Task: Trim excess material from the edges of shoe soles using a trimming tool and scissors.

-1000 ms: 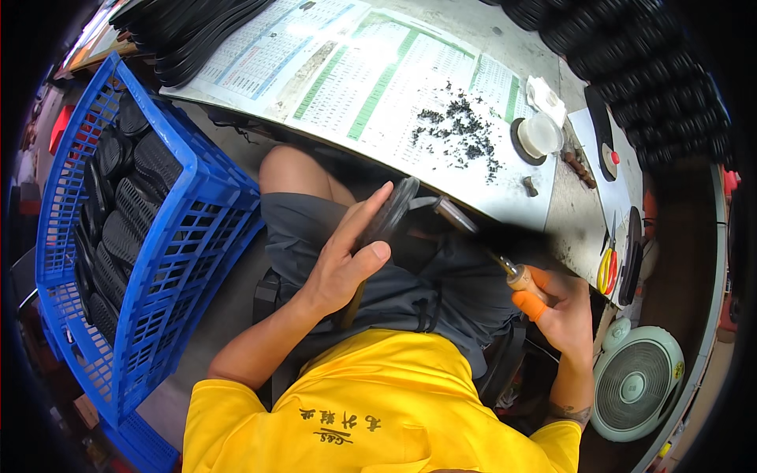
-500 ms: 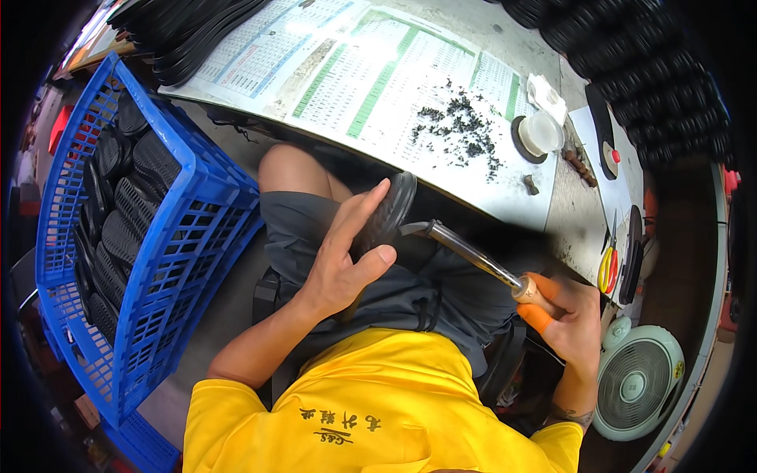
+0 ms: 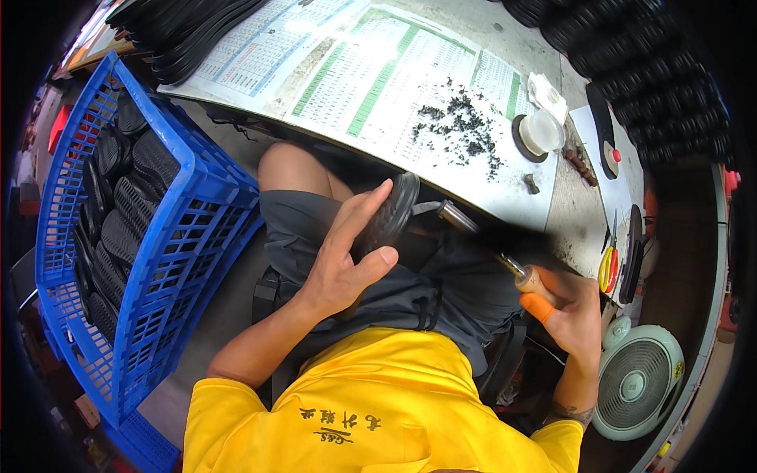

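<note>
My left hand [image 3: 331,268] holds a black shoe sole [image 3: 393,213] up on its edge over my lap, fingers behind it and thumb apart. My right hand [image 3: 574,311], with orange finger covers [image 3: 538,306], is closed round the wooden handle [image 3: 538,284] of a soldering iron. The iron's metal barrel [image 3: 459,217] points left toward the sole, and its curved flat tip [image 3: 427,207] meets or nearly meets the sole's right edge; I cannot tell which. A dark blurred patch hides the middle of the barrel.
A table [image 3: 473,193] ahead bears printed sheets, black scraps [image 3: 465,122], a white spool [image 3: 541,134] and scissors [image 3: 608,268]. On the left stands a blue crate [image 3: 150,260] of black soles. Stacked soles [image 3: 185,39] lie far left; a fan [image 3: 635,382] is at the right.
The iron's tip has shifted slightly up and right along the sole's edge. The sole has turned a little in my left hand. My right hand still grips the handle.
</note>
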### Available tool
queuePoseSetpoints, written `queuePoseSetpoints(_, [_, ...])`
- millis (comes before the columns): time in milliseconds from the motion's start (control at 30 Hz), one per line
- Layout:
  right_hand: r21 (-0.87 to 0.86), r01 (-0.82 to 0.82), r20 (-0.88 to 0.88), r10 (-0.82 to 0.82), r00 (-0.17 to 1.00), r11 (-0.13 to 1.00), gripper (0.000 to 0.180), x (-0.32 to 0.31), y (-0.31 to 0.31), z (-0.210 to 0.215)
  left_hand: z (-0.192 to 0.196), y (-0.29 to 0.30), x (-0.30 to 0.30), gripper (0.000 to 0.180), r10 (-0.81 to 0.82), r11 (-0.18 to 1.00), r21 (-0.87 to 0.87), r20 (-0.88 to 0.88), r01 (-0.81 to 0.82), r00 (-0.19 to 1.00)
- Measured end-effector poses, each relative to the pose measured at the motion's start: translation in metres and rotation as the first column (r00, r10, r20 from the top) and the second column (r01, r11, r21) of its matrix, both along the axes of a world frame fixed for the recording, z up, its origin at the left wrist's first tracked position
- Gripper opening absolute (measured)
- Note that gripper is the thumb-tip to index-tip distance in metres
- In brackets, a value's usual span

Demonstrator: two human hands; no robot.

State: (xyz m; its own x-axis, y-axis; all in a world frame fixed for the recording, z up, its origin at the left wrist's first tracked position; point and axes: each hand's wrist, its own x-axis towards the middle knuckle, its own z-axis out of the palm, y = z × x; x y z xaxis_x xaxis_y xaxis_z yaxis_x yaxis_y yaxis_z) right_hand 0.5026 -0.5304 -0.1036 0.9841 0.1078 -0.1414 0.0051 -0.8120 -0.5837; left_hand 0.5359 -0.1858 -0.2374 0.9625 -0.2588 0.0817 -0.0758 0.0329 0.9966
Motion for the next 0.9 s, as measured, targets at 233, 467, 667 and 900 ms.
queuePoseSetpoints(233, [0.162, 0.095, -0.032, -0.092, 0.995, 0.982, 0.035, -0.001, -0.007, -0.018, 0.001, 0.002, -0.001, 0.094, -0.059, 0.997, -0.063, -0.162, 0.049, 0.985])
queuePoseSetpoints(467, [0.276, -0.012, 0.037, 0.002, 0.999, 0.961, 0.041, -0.008, -0.005, -0.033, 0.005, -0.002, 0.003, 0.11, -0.248, 0.899, -0.436, -0.428, 0.041, 0.869])
queuePoseSetpoints(667, [0.086, -0.045, -0.146, 0.058, 0.988, 0.995, 0.038, 0.001, 0.01, -0.017, 0.008, -0.002, 0.001, 0.109, -0.245, 0.89, -0.456, -0.444, 0.018, 0.862])
queuePoseSetpoints(900, [0.181, 0.017, 0.034, -0.024, 0.999, 0.983, 0.036, 0.0, 0.009, -0.042, -0.006, -0.001, -0.001, 0.091, -0.371, 0.779, -0.627, -0.468, -0.005, 0.802])
